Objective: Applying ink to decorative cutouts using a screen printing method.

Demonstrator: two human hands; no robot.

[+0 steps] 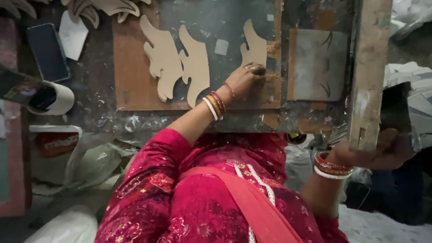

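On the table, far side: brown board [135, 67] carrying three wavy tan cutouts
Left hand [246, 80]: fingers curled, pressing the lower end of the rightmost cutout [254, 47] onto the board
Right hand [390, 148]: closed around the near end of a rough wooden batten [369, 72] at the table's right edge
Doing it well: likely keep fingertip pressure flat and even so the piece sits without sliding
Left of the board: dark phone [47, 51], tape roll [58, 100]
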